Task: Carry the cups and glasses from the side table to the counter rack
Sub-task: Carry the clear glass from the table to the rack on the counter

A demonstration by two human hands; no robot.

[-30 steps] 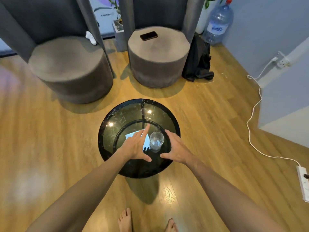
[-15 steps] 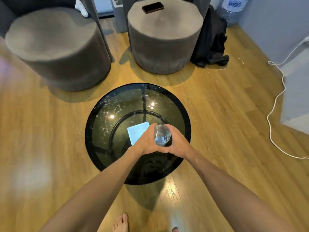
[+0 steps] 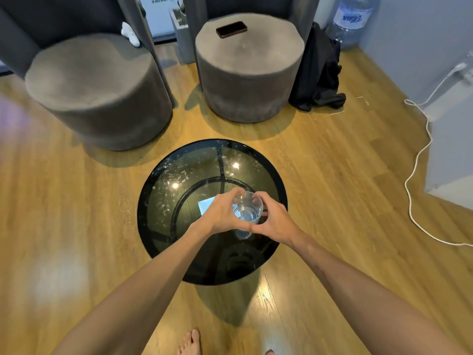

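A clear drinking glass (image 3: 247, 210) is held above the round dark glass side table (image 3: 163, 190), seen from above with its rim toward me. My left hand (image 3: 220, 213) wraps its left side and my right hand (image 3: 275, 220) wraps its right side, thumbs meeting at the near edge. The glass's reflection shows on the tabletop just below. A white card (image 3: 204, 204) lies on the table left of the glass, partly hidden by my left hand. No other cups or glasses show on the table.
Two grey round stools (image 3: 99, 90) (image 3: 249, 67) stand beyond the table, the right one with a dark phone (image 3: 231, 28) on top. Black cloth (image 3: 320, 73) and a big water bottle (image 3: 350, 19) lie at the back right. A white cable (image 3: 416, 160) runs along the floor on the right.
Both hands went from open beside the glass to closed around it, and the glass has risen slightly off the tabletop. The camera view has shifted a little.
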